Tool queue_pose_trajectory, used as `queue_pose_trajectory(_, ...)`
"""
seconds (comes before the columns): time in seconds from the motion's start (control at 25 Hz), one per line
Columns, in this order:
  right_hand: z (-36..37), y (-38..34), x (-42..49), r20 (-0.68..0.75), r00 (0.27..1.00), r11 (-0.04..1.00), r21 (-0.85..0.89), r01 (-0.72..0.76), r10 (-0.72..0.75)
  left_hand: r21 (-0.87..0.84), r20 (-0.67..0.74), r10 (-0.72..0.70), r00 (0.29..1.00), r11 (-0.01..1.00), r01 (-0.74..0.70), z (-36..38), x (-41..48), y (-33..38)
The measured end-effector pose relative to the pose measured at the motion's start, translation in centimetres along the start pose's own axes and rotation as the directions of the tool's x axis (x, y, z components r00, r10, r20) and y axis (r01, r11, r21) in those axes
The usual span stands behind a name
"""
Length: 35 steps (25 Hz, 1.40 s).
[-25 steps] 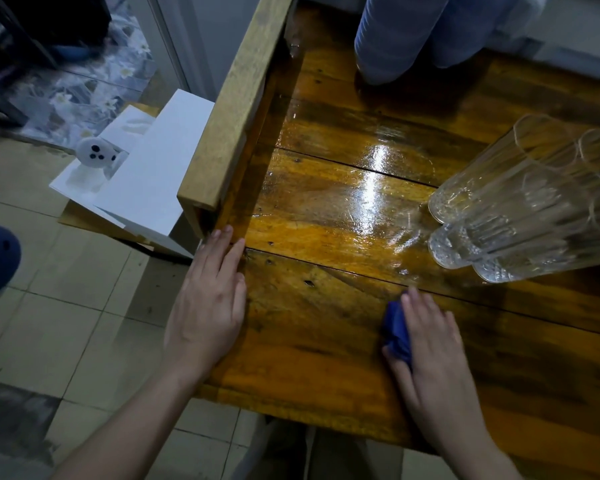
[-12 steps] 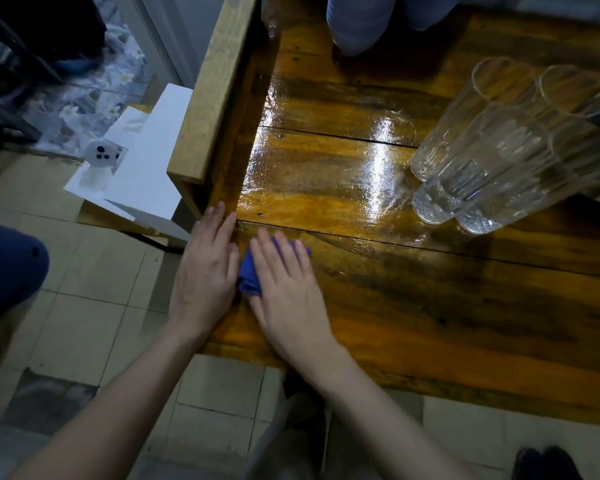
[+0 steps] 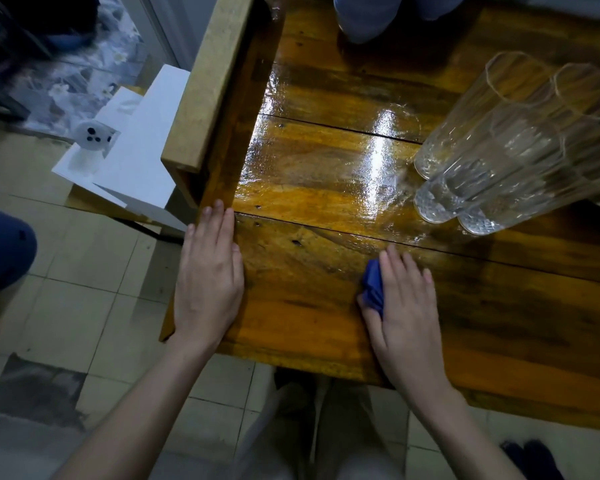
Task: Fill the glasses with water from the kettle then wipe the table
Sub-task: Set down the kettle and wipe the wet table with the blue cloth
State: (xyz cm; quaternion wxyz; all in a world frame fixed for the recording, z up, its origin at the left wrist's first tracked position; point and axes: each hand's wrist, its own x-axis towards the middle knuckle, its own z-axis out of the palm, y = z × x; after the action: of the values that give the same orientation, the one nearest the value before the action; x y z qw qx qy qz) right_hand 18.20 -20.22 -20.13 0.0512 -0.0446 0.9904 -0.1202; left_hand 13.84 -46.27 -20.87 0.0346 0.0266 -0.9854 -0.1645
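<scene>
My right hand (image 3: 404,306) lies flat on a small blue cloth (image 3: 373,289), pressing it to the wooden table (image 3: 309,306) near its front edge. Only the cloth's left part shows from under the palm. My left hand (image 3: 208,278) rests flat and empty on the table's front left corner, fingers together. Several tall clear ribbed glasses (image 3: 513,150) stand close together at the right, holding water. A wet, shiny patch (image 3: 371,168) spreads over the boards between the glasses and the table's left side. No kettle is in view.
A raised wooden rail (image 3: 208,81) runs along the table's left edge. White boards (image 3: 132,154) with a small white dotted object (image 3: 92,136) sit on the tiled floor at left. A large bluish container (image 3: 364,15) stands at the table's far edge.
My right hand has slid the blue cloth from beside my left hand to the right along the front board. The left hand has stayed on the corner.
</scene>
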Motion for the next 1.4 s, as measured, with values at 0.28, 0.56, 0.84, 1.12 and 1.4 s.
queue_pose_trajectory(0.28, 1.4, -8.7, 7.5, -0.036, 0.988, 0.986, 0.062, 0.155, -0.153, 0.136, 0.047, 0.031, 0.998, 0.990, -0.037, 0.1, 0.0, 0.5)
queue_pose_trajectory(0.56, 1.7, -4.5, -2.2, 0.053, 0.948, 0.950, 0.002, 0.313, -0.313, 0.054, 0.116, 0.311, 0.943, 0.946, -0.319, 1.3, 1.1, 5.9)
queue_pose_trajectory(0.84, -1.9, 9.7, -5.2, -0.047, 0.984, 0.985, 0.019, -0.170, 0.171, 0.047, 0.157, 0.314, 0.936, 0.945, -0.324, 3.1, 0.6, 9.5)
queue_pose_trajectory(1.12, -2.0, 7.2, 2.2, -0.195, 0.909, 0.929, 0.122, -0.350, 0.368, 0.026, 0.128, 0.318, 0.939, 0.946, -0.324, 3.0, 0.6, 9.7)
queue_pose_trajectory(1.4, 0.0, 2.5, -2.6, -0.111, 0.986, 0.992, 0.030, -0.123, 0.126, 0.061, 0.115, 0.321, 0.940, 0.942, -0.329, 3.2, 0.4, 10.1)
